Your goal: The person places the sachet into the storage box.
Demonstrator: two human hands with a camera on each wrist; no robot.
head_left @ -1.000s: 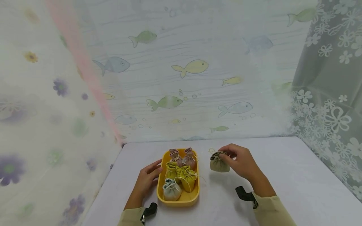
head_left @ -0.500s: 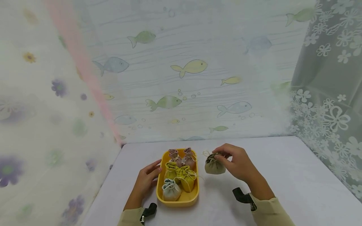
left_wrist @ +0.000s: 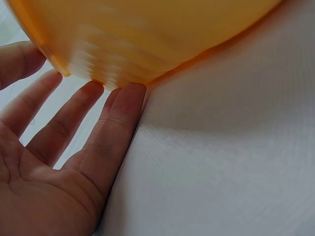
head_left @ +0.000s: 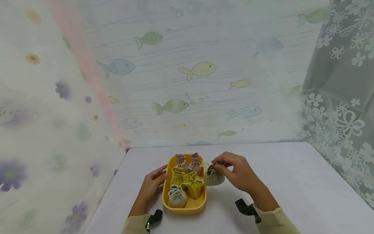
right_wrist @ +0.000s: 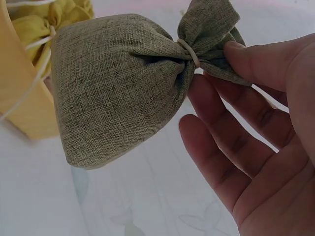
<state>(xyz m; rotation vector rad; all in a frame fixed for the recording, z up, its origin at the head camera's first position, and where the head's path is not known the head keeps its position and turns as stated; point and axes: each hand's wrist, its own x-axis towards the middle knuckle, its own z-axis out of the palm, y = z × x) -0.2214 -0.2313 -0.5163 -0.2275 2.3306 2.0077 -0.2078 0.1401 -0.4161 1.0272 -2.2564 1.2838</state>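
A grey-green drawstring pouch (right_wrist: 113, 88) hangs from my right hand (head_left: 238, 172), whose thumb and fingers pinch its gathered neck. In the head view the pouch (head_left: 214, 177) is off the table, beside the right rim of a yellow tray (head_left: 187, 210). My left hand (head_left: 151, 186) rests against the tray's left side, and in the left wrist view its fairly straight fingertips touch the tray's wall (left_wrist: 147, 44). Inside the tray stand two brownish-pink pouches at the back, two yellow-green pouches (head_left: 194, 187) in the middle and a pale pouch (head_left: 177, 196) at the front left.
A white cloth covers the table (head_left: 271, 182). Behind it hangs a curtain (head_left: 193, 87) printed with fish, with flowered curtains on the left and right. Thin drawstring loops trail from the pouches near the tray's right rim.
My right hand has carried the grey-green pouch leftward and slightly nearer, from well right of the tray to its right rim. The left hand and tray have stayed in place.
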